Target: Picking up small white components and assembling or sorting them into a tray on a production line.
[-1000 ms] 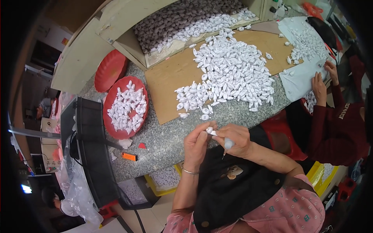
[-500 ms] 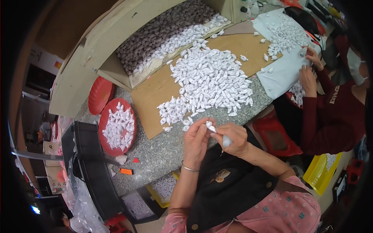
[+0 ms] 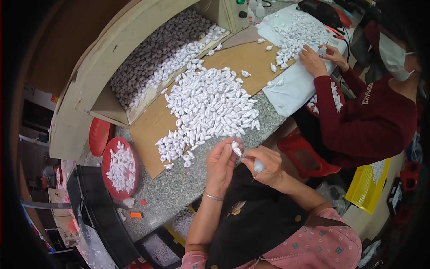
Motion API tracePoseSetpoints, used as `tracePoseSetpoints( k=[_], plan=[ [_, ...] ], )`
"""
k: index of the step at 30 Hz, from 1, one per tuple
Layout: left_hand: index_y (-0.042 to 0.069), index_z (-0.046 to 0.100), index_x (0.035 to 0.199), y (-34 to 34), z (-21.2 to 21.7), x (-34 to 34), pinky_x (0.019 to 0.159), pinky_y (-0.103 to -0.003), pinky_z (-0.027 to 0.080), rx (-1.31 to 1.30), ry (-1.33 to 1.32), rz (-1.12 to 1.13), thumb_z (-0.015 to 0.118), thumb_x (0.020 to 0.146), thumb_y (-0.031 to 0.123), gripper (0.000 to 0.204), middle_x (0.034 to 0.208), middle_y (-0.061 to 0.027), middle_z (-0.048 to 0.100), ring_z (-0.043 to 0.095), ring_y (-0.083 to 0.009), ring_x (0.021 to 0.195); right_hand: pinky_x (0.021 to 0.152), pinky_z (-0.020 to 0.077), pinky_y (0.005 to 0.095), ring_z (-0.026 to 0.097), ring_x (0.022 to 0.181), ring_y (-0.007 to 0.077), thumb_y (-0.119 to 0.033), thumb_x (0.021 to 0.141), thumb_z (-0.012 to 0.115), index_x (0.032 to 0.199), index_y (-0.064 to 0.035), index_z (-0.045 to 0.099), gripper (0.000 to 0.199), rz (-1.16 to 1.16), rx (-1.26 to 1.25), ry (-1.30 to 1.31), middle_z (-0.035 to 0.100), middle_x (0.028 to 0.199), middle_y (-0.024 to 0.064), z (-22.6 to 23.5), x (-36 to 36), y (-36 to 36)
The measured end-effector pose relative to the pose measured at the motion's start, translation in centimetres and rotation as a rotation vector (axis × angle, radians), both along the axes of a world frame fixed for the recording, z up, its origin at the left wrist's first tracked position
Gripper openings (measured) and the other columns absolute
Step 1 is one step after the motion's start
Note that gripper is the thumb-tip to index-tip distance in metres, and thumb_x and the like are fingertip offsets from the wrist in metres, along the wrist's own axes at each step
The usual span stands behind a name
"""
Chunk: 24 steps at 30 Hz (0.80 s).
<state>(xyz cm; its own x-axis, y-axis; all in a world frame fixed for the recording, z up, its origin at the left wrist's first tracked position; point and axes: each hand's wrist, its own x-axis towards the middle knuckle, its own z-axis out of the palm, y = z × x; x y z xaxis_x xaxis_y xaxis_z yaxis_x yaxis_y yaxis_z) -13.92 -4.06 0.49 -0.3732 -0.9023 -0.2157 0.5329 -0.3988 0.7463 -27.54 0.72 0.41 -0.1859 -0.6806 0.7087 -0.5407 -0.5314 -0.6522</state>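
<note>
My left hand is closed in a pinch on a small white figure with a rounded, pointed shape. Close beside it, my right hand is closed around a small translucent squeeze bottle. A thin tip shows under the bottle, toward my body. The right thumb and forefinger meet near the lower end of the figure; whether they touch it or hold another small piece there, I cannot tell. Beyond both hands lies a big heap of small white pieces, with a cluster of ring-like white pieces at its near left.
A red bowl of white pieces stands at left, by another red bowl. An orange lighter-like object lies near the granite edge. A wooden bin holds more pieces. At right a masked co-worker in a dark red sleeve handles pieces.
The whole view has shifted, so the table sits farther left. My right fingertips have drawn slightly down from the figure, which still sits in my left pinch. The co-worker's hands have moved.
</note>
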Motion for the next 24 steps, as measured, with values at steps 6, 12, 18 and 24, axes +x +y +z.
tracePoseSetpoints(
  k=[6, 12, 18, 24],
  plan=[
    [-0.003, 0.057, 0.112, -0.2, -0.4, -3.1, 0.09, -0.031, 0.048, 0.007, -0.006, -0.104, 0.051, 0.095, 0.011, 0.023, 0.107, -0.0141, 0.063, 0.061, -0.0191, 0.097, 0.05, 0.0474, 0.0304, 0.061, 0.058, 0.0218, -0.002, 0.065, 0.077, 0.092, -0.0013, 0.064, 0.03, -0.052, 0.051, 0.014, 0.063, 0.072, 0.0088, -0.1, -2.6, 1.0],
    [-0.003, 0.058, 0.112, -0.2, -0.5, -6.8, 0.089, -0.03, 0.048, 0.0, 0.0, -0.206, 0.051, 0.095, 0.012, 0.023, 0.106, -0.0132, 0.063, 0.06, -0.0178, 0.096, 0.049, 0.0466, 0.0306, 0.059, 0.056, 0.0209, -0.002, 0.065, 0.078, 0.093, -0.0021, 0.063, 0.031, -0.159, 0.109, 0.057, 0.062, 0.071, 0.0085, -0.4, -5.2, 2.2],
    [-0.002, 0.058, 0.112, -0.1, -1.1, -8.9, 0.087, -0.028, 0.048, 0.006, 0.004, -0.276, 0.052, 0.095, 0.011, 0.023, 0.106, -0.0123, 0.063, 0.06, -0.0161, 0.096, 0.05, 0.0464, 0.03, 0.059, 0.056, 0.0199, -0.002, 0.065, 0.078, 0.096, -0.0026, 0.063, 0.034, -0.224, 0.097, 0.017, 0.063, 0.073, 0.0076, -1.1, -6.9, 2.6],
    [-0.002, 0.059, 0.111, -0.1, -0.9, -9.9, 0.086, -0.027, 0.048, 0.017, -0.027, -0.286, 0.052, 0.095, 0.011, 0.022, 0.106, -0.0118, 0.063, 0.06, -0.0152, 0.096, 0.051, 0.0467, 0.0291, 0.059, 0.057, 0.0183, -0.003, 0.065, 0.078, 0.097, -0.0025, 0.063, 0.035, -0.226, 0.123, 0.014, 0.063, 0.074, 0.007, -1.3, -7.9, 2.7]
  ],
)
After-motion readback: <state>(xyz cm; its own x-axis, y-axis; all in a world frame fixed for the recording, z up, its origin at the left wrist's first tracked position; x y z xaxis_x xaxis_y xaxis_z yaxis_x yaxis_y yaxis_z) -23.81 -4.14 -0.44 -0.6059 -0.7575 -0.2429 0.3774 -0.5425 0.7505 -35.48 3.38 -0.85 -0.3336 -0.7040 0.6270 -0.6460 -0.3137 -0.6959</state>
